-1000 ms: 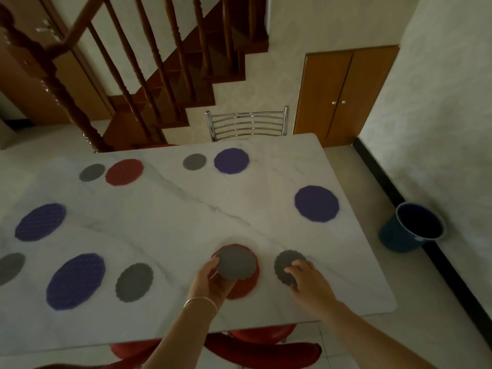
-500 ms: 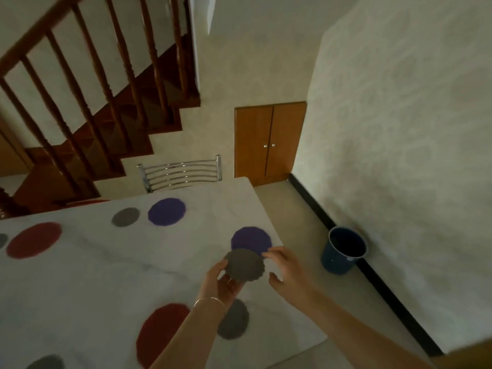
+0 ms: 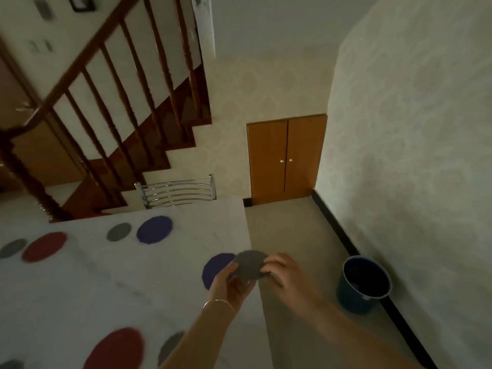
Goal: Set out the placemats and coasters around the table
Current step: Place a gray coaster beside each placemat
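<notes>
Both hands hold a round grey coaster (image 3: 249, 263) in the air over the right edge of the white marble table (image 3: 80, 288). My left hand (image 3: 231, 282) grips its lower left rim; my right hand (image 3: 282, 270) pinches its right rim. Just left of the coaster a purple placemat (image 3: 214, 267) lies on the table, partly hidden by my left hand. A red placemat (image 3: 114, 348) and a grey coaster (image 3: 169, 347) lie near me. Farther off lie a purple placemat (image 3: 154, 229) with a grey coaster (image 3: 118, 231), and a red placemat (image 3: 44, 246) with a grey coaster (image 3: 12, 247).
A metal chair back (image 3: 177, 191) stands at the table's far side. A dark blue bucket (image 3: 363, 283) sits on the floor by the right wall. A wooden staircase (image 3: 106, 123) rises at the left, and a small wooden double door (image 3: 286, 158) is set in the far wall.
My view has swung right and up. The grey coaster went from over the red placemat to the table's right edge by the purple placemat, and my right hand has taken hold of it too.
</notes>
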The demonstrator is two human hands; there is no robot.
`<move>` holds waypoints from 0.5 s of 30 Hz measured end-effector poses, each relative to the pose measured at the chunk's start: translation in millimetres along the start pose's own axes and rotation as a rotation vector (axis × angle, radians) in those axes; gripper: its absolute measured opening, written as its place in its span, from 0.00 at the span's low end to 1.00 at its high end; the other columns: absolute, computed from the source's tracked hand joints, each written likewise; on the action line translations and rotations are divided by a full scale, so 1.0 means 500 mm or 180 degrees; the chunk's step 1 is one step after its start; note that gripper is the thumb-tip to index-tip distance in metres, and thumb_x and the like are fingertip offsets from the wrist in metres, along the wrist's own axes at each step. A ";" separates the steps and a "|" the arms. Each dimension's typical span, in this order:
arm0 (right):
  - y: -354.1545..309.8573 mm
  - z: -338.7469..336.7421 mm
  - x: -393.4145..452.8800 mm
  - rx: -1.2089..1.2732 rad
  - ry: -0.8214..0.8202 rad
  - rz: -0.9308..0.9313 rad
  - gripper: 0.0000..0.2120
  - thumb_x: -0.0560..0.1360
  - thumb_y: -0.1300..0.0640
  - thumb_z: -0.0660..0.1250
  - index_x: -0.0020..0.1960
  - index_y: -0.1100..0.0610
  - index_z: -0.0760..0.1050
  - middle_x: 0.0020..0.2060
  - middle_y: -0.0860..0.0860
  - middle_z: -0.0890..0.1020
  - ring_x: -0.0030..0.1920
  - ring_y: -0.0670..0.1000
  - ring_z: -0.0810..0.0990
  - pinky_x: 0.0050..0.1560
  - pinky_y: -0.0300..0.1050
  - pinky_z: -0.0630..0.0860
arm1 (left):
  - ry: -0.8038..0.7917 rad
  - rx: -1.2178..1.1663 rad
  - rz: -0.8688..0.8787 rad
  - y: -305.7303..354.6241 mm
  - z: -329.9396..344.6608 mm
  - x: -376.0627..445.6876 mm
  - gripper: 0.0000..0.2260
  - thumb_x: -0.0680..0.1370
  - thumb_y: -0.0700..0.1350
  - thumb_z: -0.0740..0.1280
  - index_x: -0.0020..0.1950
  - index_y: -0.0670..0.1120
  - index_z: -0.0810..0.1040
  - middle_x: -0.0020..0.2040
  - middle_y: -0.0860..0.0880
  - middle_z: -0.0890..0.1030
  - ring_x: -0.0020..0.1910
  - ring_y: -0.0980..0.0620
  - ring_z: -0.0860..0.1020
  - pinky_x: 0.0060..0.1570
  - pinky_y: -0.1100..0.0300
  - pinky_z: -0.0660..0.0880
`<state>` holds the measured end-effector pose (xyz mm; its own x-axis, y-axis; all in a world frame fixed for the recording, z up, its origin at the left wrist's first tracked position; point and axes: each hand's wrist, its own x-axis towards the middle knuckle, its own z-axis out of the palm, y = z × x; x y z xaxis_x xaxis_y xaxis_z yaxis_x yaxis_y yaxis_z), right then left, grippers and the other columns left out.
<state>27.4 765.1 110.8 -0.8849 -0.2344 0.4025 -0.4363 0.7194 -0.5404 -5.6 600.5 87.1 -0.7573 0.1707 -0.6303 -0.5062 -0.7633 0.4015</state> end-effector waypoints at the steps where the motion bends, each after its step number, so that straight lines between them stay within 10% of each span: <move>1: 0.015 -0.012 0.008 0.0066 -0.0009 -0.0085 0.07 0.70 0.67 0.69 0.47 0.62 0.81 0.50 0.56 0.81 0.53 0.51 0.77 0.55 0.38 0.71 | 0.0069 0.0073 0.0083 -0.006 0.013 0.001 0.14 0.75 0.37 0.64 0.61 0.36 0.75 0.43 0.36 0.84 0.38 0.39 0.84 0.31 0.50 0.81; 8: 0.051 -0.007 0.112 0.0252 0.0263 -0.0206 0.09 0.63 0.75 0.72 0.40 0.65 0.80 0.40 0.59 0.81 0.42 0.58 0.81 0.46 0.40 0.72 | 0.0749 0.1495 0.1341 0.021 0.057 0.027 0.01 0.75 0.40 0.68 0.46 0.44 0.78 0.39 0.42 0.81 0.35 0.47 0.79 0.35 0.54 0.80; 15: 0.102 0.100 0.215 0.0382 0.0151 -0.0079 0.06 0.66 0.72 0.70 0.39 0.63 0.79 0.40 0.55 0.79 0.42 0.54 0.78 0.45 0.41 0.72 | 0.0615 0.3864 0.2636 0.107 0.040 0.098 0.13 0.67 0.35 0.75 0.45 0.50 0.79 0.45 0.48 0.82 0.47 0.49 0.82 0.49 0.60 0.79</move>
<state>-98.3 744.0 89.6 -0.8662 -0.2178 0.4498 -0.4768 0.6297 -0.6133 -78.0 580.5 90.7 -0.9796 -0.2006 0.0121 -0.0689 0.3920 0.9174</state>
